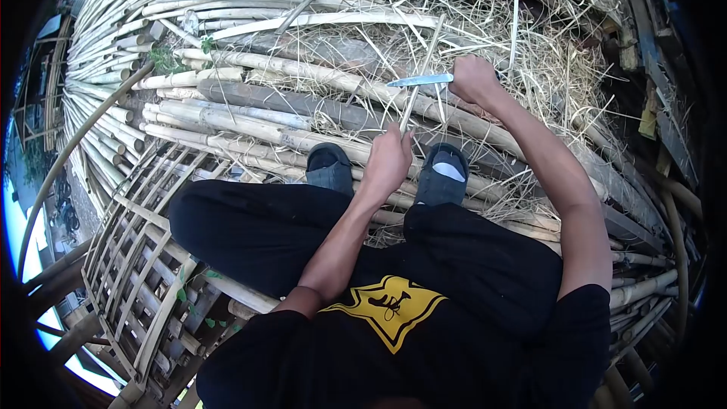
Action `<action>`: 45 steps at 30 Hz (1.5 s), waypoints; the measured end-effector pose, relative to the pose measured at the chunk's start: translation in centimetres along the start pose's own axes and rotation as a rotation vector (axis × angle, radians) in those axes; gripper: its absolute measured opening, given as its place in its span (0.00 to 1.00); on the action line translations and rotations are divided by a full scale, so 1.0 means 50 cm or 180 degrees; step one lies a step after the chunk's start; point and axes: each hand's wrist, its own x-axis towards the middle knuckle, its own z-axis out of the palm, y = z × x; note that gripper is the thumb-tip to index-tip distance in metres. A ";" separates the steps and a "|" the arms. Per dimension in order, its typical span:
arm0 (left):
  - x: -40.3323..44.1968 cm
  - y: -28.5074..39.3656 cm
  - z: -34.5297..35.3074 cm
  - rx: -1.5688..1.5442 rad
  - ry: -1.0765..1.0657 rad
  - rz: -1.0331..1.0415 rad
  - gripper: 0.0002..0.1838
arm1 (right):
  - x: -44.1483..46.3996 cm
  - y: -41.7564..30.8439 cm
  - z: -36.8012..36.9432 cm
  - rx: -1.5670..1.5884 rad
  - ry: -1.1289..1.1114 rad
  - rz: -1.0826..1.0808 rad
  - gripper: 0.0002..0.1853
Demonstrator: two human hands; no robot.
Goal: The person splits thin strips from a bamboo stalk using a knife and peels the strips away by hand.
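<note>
The left hand is closed around the near end of a thin, pale, straight bamboo strip, thumb toward the strip. The strip extends from this hand toward the far side, leaning slightly right, above the pale round bamboo poles. The right hand, farther away and to the right, is clenched in a fist around the handle of a silver, straight-bladed metal knife. The fist covers the handle. The blade points left and crosses the strip beyond the left hand; whether its edge bites into the strip cannot be determined. Pale, straw-like bamboo shavings are scattered at the far right. Two dark open-toed sandals are positioned on the near side of the poles, with the left hand between them. An open bamboo lattice panel is located at the near left.
</note>
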 end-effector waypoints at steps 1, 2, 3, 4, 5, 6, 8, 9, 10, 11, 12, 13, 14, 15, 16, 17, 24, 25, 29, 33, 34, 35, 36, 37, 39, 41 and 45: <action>0.003 -0.012 0.010 0.0132 0.0076 0.0154 0.15 | 0.010 0.004 -0.004 -0.0101 -0.0105 0.0026 0.11; 0.005 -0.012 0.013 0.0118 0.0056 0.0157 0.15 | 0.018 0.008 -0.005 -0.0194 -0.0216 0.0047 0.11; 0.005 -0.008 0.007 0.0138 0.0081 0.0203 0.14 | 0.024 0.009 -0.007 -0.0183 -0.0206 0.0034 0.11; 0.006 -0.006 0.004 0.0149 0.0116 0.0254 0.13 | 0.027 0.009 -0.010 -0.0186 -0.0213 0.0049 0.11; 0.007 -0.008 0.004 0.0010 0.0228 0.0277 0.13 | 0.038 0.009 -0.018 -0.0193 -0.0147 -0.0035 0.11; 0.006 -0.004 0.004 -0.0001 0.0219 0.0274 0.13 | 0.040 0.007 -0.022 -0.0184 -0.0110 -0.0119 0.11; 0.008 0.006 -0.007 -0.0006 0.0056 -0.0027 0.14 | 0.067 0.028 -0.024 -0.0107 -0.0141 0.0479 0.14; -0.016 0.010 -0.007 -0.0001 0.0046 -0.0023 0.14 | 0.086 0.073 -0.020 0.0051 -0.0156 0.1019 0.15; -0.049 0.015 -0.001 -0.0109 -0.0069 0.0008 0.13 | 0.086 0.168 -0.065 0.0051 -0.0015 0.1682 0.17; -0.081 0.006 -0.012 -0.0125 -0.0191 -0.0002 0.12 | 0.071 0.285 -0.101 0.0208 0.0310 0.2143 0.18; -0.100 -0.002 -0.021 -0.0186 -0.0159 0.0129 0.11 | 0.051 0.385 -0.132 0.0326 0.0412 0.2547 0.18; -0.088 -0.001 -0.045 -0.0339 -0.0085 0.0029 0.11 | 0.021 0.416 -0.160 0.0192 0.0836 0.2793 0.19; -0.080 0.006 -0.056 -0.0548 -0.0054 -0.0068 0.12 | -0.004 0.432 -0.176 0.0302 0.1005 0.2801 0.22; -0.061 -0.012 -0.051 -0.0704 0.0183 0.0295 0.12 | -0.011 0.435 -0.164 0.0285 0.0995 0.2814 0.22; -0.034 -0.026 -0.048 -0.0878 0.0432 0.0677 0.13 | -0.012 0.439 -0.144 0.0488 0.1090 0.2855 0.23; -0.024 -0.039 -0.053 -0.1356 -0.0224 -0.0166 0.13 | -0.013 0.442 -0.121 0.0692 0.1175 0.2889 0.24; -0.017 -0.017 -0.043 -0.2109 -0.0718 -0.0511 0.14 | 0.009 0.113 -0.082 0.1428 0.0340 0.0769 0.29; -0.018 -0.014 -0.040 -0.2103 -0.0728 -0.0517 0.14 | 0.004 0.060 -0.100 0.1423 0.0150 0.0552 0.29; -0.017 0.000 -0.043 -0.2076 -0.0788 -0.0505 0.13 | 0.000 -0.038 -0.086 0.0917 0.0165 0.0193 0.16; -0.021 -0.006 -0.033 -0.1809 -0.0528 -0.0238 0.13 | 0.007 -0.041 -0.066 0.0873 0.0263 0.0044 0.12; -0.019 -0.012 -0.029 -0.1811 -0.0543 -0.0232 0.13 | 0.007 -0.037 -0.064 0.0861 0.0273 0.0055 0.12; -0.018 -0.019 -0.024 -0.1495 -0.0493 -0.0147 0.14 | 0.020 -0.031 -0.069 0.0719 -0.0026 0.0215 0.11; -0.020 -0.022 -0.020 -0.1185 -0.0434 -0.0067 0.14 | 0.026 -0.023 -0.069 0.0709 -0.0042 0.0222 0.11; -0.022 -0.021 -0.021 -0.1193 -0.0441 -0.0068 0.14 | 0.032 -0.015 -0.068 0.0601 -0.0029 0.0193 0.11; -0.020 -0.015 -0.022 -0.0879 -0.0378 -0.0101 0.15 | 0.053 0.016 -0.078 0.0467 -0.0005 0.0171 0.11; -0.028 -0.016 -0.010 -0.1048 -0.0487 -0.0115 0.15 | 0.075 0.067 -0.088 0.0177 0.0236 0.0432 0.13; -0.037 0.016 -0.023 -0.1539 -0.0923 -0.0403 0.15 | 0.099 0.153 -0.086 0.0110 0.0501 0.0991 0.13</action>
